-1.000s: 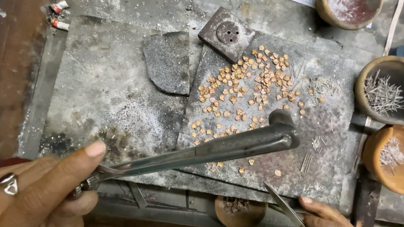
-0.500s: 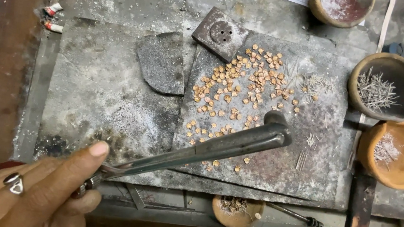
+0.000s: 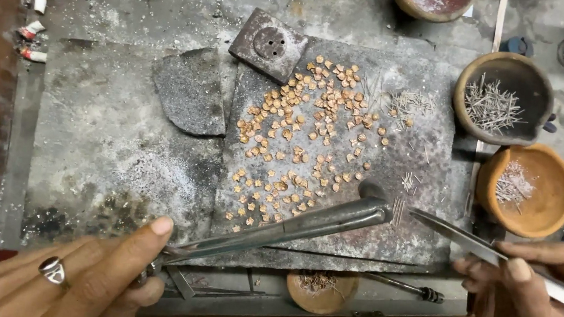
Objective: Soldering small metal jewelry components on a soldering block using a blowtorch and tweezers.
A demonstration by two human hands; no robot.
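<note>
Your left hand (image 3: 88,274), below the slab's (image 3: 392,155) left corner, pinches a long metal tool (image 3: 275,230) whose tip rests on the slab's lower edge. Copper pieces (image 3: 305,136) lie scattered above that tip. Right of it, your right hand (image 3: 530,299) pinches tweezers (image 3: 457,236) pointing at tiny wires (image 3: 398,209).

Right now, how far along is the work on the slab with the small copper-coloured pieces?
Done: many small copper-coloured pieces lie spread over the dark grey slab. In hand: the left hand holds a long metal blowpipe-like tool, the right hand holds slim metal tweezers at a cluster of short wire bits. Left: wire bits fill the dark clay bowl.
</note>
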